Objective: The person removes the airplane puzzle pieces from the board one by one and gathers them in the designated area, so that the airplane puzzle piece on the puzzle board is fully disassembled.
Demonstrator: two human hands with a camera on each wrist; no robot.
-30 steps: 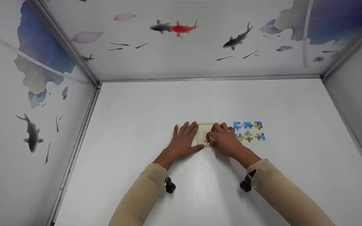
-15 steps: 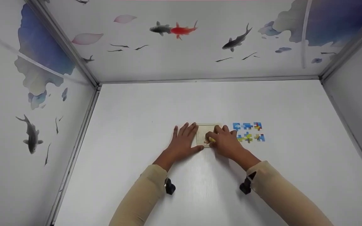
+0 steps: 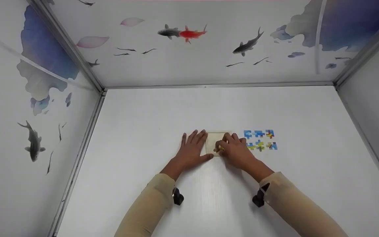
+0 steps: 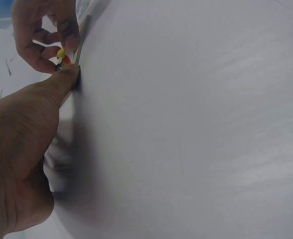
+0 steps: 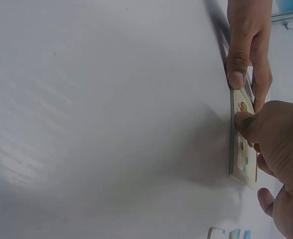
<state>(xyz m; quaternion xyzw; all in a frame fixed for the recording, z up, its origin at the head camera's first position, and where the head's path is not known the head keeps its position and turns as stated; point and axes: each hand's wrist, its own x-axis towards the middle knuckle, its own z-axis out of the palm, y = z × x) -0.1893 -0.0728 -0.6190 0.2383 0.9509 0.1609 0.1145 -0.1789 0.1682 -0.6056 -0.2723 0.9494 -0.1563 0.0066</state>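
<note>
A pale wooden puzzle tray (image 3: 212, 140) lies between the hands on the table. My left hand (image 3: 191, 150) rests with spread, straight fingers along the tray's left side, its thumb at the near edge. Over the tray's near part, my right hand (image 3: 237, 151) pinches a small puzzle piece (image 4: 62, 54) with yellow, red and dark colours between thumb and fingers. Beneath the right hand, the right wrist view shows a blue-and-yellow piece (image 5: 244, 162) in the tray's near right part. The right hand hides much of the tray's right half in the head view.
To the tray's right lie several loose jigsaw pieces in two rows, among them a blue piece (image 3: 258, 133) at the back and a yellow piece (image 3: 260, 145) in front. White panels with painted fish (image 3: 192, 33) enclose the white table (image 3: 206, 108) at the back and sides.
The right fingers have shifted slightly over the tray, still pinching the puzzle piece. The left hand keeps its place. The whole head view has drifted a little downward.
</note>
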